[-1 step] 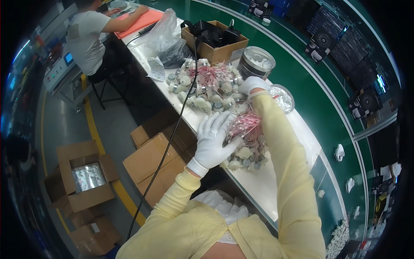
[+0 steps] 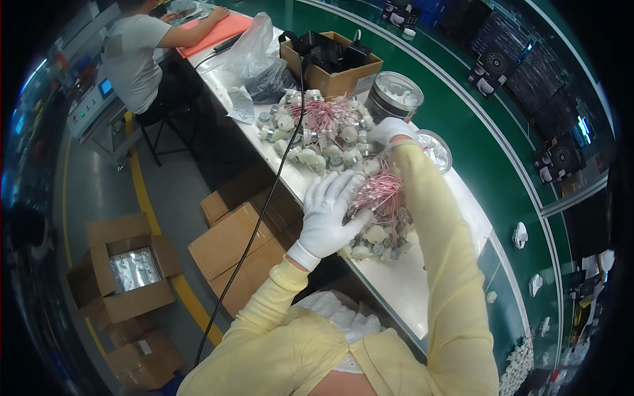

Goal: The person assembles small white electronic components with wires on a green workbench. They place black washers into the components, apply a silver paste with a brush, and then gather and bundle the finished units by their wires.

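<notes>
A pile of small off-white round parts with metal bodies and bundles of pink-red wires covers the middle of the white table. My left hand, in a white glove, lies against the near left side of the pile, fingers stretched and thumb apart, holding nothing. A nearer wire bundle lies just right of its fingertips, with more round parts below it. Reaching past these, my right hand, also gloved, is at the pile's right edge beside a round metal tin. Its fingertips are hard to make out.
A round foil-lined lid or dish lies right of my right hand. Farther back are a cardboard box of black items and a plastic bag. A black cable hangs across the view. A co-worker sits at the far left.
</notes>
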Tool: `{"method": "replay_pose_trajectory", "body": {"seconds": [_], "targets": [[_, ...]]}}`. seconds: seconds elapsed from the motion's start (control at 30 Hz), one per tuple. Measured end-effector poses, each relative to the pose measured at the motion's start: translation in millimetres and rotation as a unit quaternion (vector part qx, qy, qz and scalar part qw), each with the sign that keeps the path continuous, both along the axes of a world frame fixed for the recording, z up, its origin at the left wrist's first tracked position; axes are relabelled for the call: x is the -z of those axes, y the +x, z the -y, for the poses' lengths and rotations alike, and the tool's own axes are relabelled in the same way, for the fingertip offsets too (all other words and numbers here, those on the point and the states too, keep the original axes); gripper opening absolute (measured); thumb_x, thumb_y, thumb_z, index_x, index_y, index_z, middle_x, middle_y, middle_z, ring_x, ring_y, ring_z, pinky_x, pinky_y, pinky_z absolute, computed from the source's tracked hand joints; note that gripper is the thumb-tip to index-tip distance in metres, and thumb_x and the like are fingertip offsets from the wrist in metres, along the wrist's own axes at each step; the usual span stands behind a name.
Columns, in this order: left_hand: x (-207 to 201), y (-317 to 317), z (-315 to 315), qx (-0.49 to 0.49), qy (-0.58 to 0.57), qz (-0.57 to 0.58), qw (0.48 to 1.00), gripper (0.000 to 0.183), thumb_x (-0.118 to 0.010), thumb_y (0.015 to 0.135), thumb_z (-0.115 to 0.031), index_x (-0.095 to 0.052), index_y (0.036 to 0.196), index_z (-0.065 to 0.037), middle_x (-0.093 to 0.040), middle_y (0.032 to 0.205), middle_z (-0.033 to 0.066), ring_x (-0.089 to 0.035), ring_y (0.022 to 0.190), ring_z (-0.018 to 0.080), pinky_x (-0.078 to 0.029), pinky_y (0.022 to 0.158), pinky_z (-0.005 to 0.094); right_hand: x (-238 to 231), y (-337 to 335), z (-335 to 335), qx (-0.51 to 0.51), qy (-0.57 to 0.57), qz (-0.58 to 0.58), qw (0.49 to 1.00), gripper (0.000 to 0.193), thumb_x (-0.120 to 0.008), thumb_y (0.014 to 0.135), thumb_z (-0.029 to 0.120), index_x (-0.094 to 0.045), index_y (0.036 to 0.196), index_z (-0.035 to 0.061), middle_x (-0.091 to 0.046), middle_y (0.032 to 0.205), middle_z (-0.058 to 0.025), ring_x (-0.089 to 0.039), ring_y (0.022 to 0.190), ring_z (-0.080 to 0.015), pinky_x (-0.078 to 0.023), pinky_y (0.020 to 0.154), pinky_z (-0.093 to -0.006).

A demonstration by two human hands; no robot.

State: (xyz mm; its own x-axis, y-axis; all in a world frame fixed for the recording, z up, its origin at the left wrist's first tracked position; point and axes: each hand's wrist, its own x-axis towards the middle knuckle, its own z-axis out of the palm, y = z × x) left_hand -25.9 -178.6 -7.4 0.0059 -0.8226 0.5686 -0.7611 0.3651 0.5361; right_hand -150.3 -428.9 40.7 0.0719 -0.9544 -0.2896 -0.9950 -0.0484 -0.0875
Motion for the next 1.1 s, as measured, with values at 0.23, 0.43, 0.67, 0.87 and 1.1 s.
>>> {"method": "replay_pose_trajectory", "body": {"seconds": [0.23,0.43,0.67,0.87,1.1], "targets": [[-3,3,-1,-0.001,-0.020,-0.011,1.000,0.067,-0.077,0.077,-0.033,-0.055,0.132,-0.001,-0.053,0.139,0.0142,-0.045,0.131,0.0350,-0.026,0.114,0.0520,-81,5,-39,-0.125,-0.224,0.181,0.950,0.036,-0.058,0.082,0.037,-0.075,0.099,0.0098,-0.072,0.094,-0.0182,-0.070,0.088,-0.0360,-0.054,0.080,-0.0437],[-7,10,3,0.015,-0.054,-0.047,0.997,0.061,-0.076,0.073,-0.031,-0.059,0.125,-0.004,-0.056,0.129,0.0141,-0.048,0.122,0.0350,-0.034,0.105,0.0522,-103,143,-74,-0.401,-0.466,0.212,0.760,0.019,-0.065,0.086,0.031,-0.072,0.085,0.0139,-0.069,0.078,-0.0068,-0.068,0.072,-0.0299,-0.055,0.066,-0.0415],[-8,6,9,0.020,-0.110,0.002,0.994,0.050,-0.074,0.075,-0.027,-0.063,0.119,-0.005,-0.061,0.116,0.0148,-0.055,0.110,0.0369,-0.038,0.103,0.0530,-41,215,-28,-0.322,-0.328,0.036,0.887,0.022,-0.059,0.087,0.032,-0.075,0.096,0.0214,-0.073,0.094,-0.0080,-0.071,0.090,-0.0250,-0.052,0.075,-0.0434],[-22,5,12,0.030,-0.128,-0.028,0.991,0.047,-0.076,0.076,-0.025,-0.063,0.115,-0.002,-0.062,0.115,0.0161,-0.056,0.105,0.0372,-0.043,0.095,0.0484,-145,136,-51,-0.357,-0.245,0.169,0.885,0.037,-0.059,0.087,0.038,-0.073,0.110,0.0127,-0.073,0.099,-0.0138,-0.070,0.092,-0.0292,-0.054,0.087,-0.0389],[2,11,10,0.073,-0.070,-0.201,0.974,0.066,-0.078,0.078,-0.025,-0.054,0.133,0.002,-0.062,0.117,0.0169,-0.056,0.106,0.0373,-0.041,0.095,0.0478,-201,-35,-127,-0.451,-0.181,0.243,0.840,0.043,-0.068,0.086,0.030,-0.066,0.123,0.0061,-0.073,0.107,-0.0119,-0.071,0.092,-0.0290,-0.055,0.081,-0.0378]]}}
